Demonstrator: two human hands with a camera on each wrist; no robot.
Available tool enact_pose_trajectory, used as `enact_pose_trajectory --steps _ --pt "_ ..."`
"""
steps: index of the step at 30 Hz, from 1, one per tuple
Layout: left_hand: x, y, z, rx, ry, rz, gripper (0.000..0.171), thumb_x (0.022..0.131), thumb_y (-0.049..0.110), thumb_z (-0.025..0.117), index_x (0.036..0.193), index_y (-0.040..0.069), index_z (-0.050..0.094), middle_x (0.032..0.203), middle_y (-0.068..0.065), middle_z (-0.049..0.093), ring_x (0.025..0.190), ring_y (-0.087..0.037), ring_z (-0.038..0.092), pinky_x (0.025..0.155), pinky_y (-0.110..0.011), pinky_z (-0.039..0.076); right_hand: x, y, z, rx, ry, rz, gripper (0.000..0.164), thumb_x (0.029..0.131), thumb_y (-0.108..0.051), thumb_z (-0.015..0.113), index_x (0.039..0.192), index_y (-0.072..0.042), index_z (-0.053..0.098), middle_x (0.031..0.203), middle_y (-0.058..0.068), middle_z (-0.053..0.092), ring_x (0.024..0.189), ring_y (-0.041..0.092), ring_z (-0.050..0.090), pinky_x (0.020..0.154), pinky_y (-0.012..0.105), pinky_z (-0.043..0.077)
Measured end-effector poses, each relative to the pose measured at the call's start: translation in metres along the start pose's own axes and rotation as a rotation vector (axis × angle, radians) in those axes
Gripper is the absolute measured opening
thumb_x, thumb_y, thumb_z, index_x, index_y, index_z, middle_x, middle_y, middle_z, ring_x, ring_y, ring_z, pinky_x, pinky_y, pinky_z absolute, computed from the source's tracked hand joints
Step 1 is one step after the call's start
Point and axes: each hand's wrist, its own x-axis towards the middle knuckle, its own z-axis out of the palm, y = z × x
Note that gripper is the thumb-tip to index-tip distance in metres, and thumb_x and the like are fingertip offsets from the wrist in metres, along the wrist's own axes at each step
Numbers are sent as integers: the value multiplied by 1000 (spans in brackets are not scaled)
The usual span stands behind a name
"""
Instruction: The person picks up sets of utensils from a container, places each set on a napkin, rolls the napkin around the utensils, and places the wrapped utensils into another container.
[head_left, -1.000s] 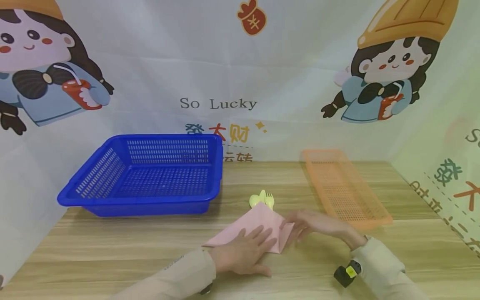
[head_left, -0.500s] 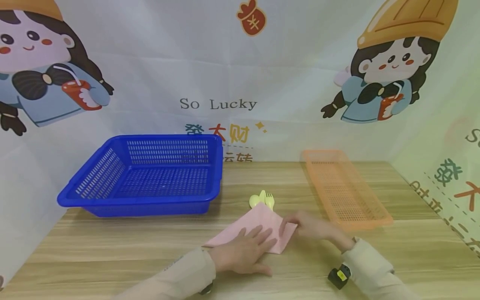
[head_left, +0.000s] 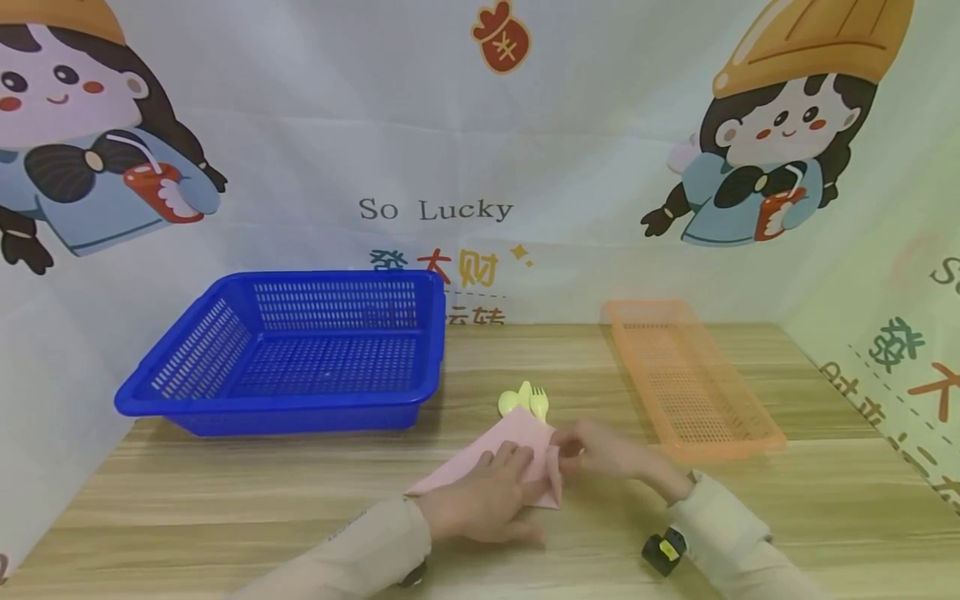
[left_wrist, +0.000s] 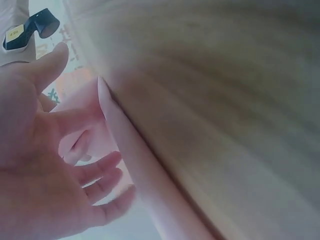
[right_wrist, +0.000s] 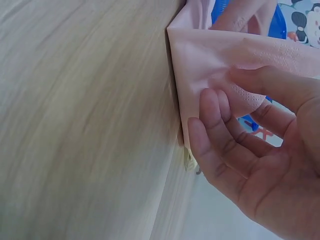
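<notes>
A folded pink napkin (head_left: 528,428) lies on the wooden table, its point towards the back. Pale yellow cutlery shows beyond that point: a fork (head_left: 539,403), a rounded spoon-like end (head_left: 507,404) and a narrow end between them, the rest hidden beneath the napkin. My left hand (head_left: 483,496) rests on the napkin with relaxed fingers, the index finger reaching to the folded right edge. With thumb and fingers, my right hand (head_left: 606,450) pinches the napkin's right flap, which stands raised and turned inward. In the right wrist view, the thumb (right_wrist: 255,77) presses into the pink fabric (right_wrist: 192,60).
At the back left stands a large blue plastic basket (head_left: 281,421). A shallow orange basket (head_left: 723,454) lies to the right, beyond the right hand. A printed white cloth (head_left: 577,150) hangs behind the table.
My right hand has moved left, folding the napkin's right flap inward over the left fingertips' side. The left hand stays in place, its fingers slightly more bent. Cutlery and baskets stay put.
</notes>
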Motion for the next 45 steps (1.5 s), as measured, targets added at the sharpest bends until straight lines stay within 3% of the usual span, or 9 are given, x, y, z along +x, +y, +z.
enact_pose_trajectory --steps 6,12,15,19,25,31,39,42,45 --pt "2 -8 -1 -94 2 20 60 81 53 53 132 24 43 103 -11 44 91 -17 41 79 -29 44 5 -4 1 -47 11 6 10 78 -1 56 75 -9 61 78 -1 63 78 11 59 74 22 48" --pt "7 -24 -2 -354 26 45 35 80 22 64 105 -1 55 86 -6 50 76 -11 46 69 -21 43 9 -8 3 -53 12 28 8 76 0 58 77 -7 61 74 0 60 68 6 52 63 19 47" --pt "5 -32 -6 -520 20 -2 25 77 18 66 89 2 53 78 -3 51 69 -10 45 62 -18 41 12 -10 5 -26 3 51 7 75 1 59 75 -6 60 68 -2 54 62 6 47 56 18 44" --pt "0 -38 -12 -711 -25 -93 27 83 30 61 91 5 54 82 -1 55 73 -10 50 65 -21 43 15 -12 9 -44 -3 68 9 74 -1 61 71 -7 56 62 -5 46 56 5 40 50 17 38" --pt "-1 -37 -14 -811 -3 -169 36 92 35 44 77 6 60 62 2 46 56 -9 42 49 -21 37 21 -15 13 -107 -23 84 8 74 -3 64 72 -8 58 59 -6 43 54 5 38 49 17 35" --pt "0 -36 -11 -724 100 -169 9 80 10 59 72 6 61 65 1 54 60 -9 45 55 -20 40 25 -18 16 -137 -13 76 10 72 -1 65 80 -4 62 59 -6 45 55 5 39 50 17 38" --pt "2 -32 -1 -618 215 -156 14 73 -1 60 65 4 50 57 3 40 55 -10 38 48 -20 32 27 -18 22 -123 20 94 19 72 2 64 91 1 63 61 -4 45 56 6 39 50 18 37" --pt "-1 -23 0 -402 264 -153 13 73 2 63 75 1 51 64 -1 43 58 -12 42 51 -21 39 28 -19 24 -121 31 130 28 71 2 65 99 1 60 65 -2 46 60 9 41 52 19 39" --pt "-5 -8 -3 -74 317 -148 18 73 8 65 84 -1 55 72 -5 48 66 -15 47 57 -23 44 27 -19 26 -121 44 155 32 71 0 66 102 0 56 68 -1 47 63 11 44 54 21 41"
